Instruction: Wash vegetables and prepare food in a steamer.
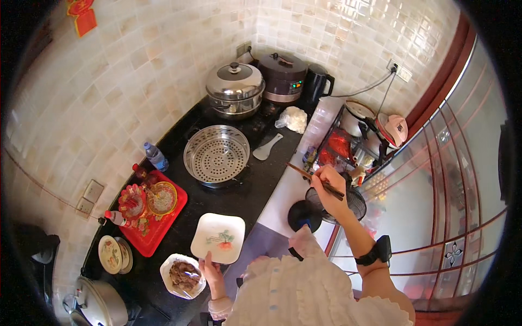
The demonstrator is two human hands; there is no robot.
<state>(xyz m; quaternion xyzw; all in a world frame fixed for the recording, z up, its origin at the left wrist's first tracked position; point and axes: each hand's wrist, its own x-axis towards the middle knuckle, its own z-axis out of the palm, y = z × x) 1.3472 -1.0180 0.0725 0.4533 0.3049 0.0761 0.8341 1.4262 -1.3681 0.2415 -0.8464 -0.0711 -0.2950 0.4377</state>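
Observation:
My left hand [211, 272] grips the near edge of a square white plate [210, 234] printed with a flower. The plate shows no food on it. Just to its left, a white bowl [200, 290] of brown cooked food [183, 275] sits under shiny clear film on the black countertop [204, 203]. Out to the right, my right hand [332, 191] is closed around a pair of wooden chopsticks [299, 170], their thin ends pointing left. Ahead on the counter is a round perforated metal steamer tray [218, 157].
A lidded steel steamer pot [234, 91], a rice cooker [283, 77] and a black kettle [316, 85] line the back. Nearer are a white rice paddle [268, 147] and a plastic bag [293, 119]. A red tray [149, 240] with bowls stands left. A rack [326, 138] holds pots at right.

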